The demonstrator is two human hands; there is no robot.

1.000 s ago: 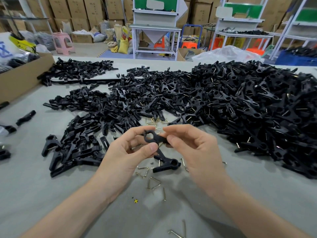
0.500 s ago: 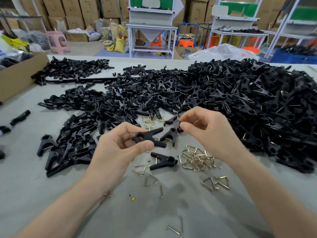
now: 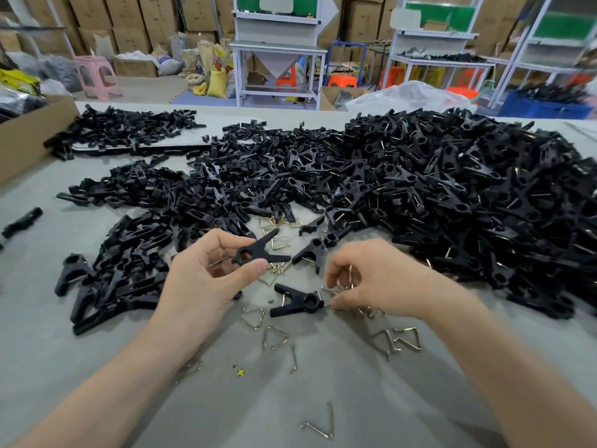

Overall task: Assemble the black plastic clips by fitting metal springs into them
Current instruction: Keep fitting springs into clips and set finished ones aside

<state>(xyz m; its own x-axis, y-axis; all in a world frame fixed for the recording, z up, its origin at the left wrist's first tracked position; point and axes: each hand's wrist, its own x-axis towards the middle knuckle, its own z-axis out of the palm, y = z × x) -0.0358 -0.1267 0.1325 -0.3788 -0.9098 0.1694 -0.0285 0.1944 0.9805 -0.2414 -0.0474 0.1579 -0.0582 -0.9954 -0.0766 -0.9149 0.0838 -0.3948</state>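
Within left hand point(image 3: 200, 286), black forked clip point(image 3: 258, 254), ring-eyed

Light: bright, even, from overhead; no lamp in frame.
Shadows: soft, faint streaks fanning across the grey table point(image 3: 38, 334).
Glare: dull sheen on the clip pile point(image 3: 452, 205); small glints on the springs point(image 3: 274, 337).
Blur: right hand point(image 3: 371, 286) motion-smeared at the fingertips; left hand point(image 3: 200, 286) and its clip point(image 3: 255, 253) sharp.
Edges: wide-angle bend; shelving point(image 3: 544, 33) leans, far boxes point(image 3: 129, 21) soft.

head-worn view, looking down, close tabletop point(image 3: 97, 367)
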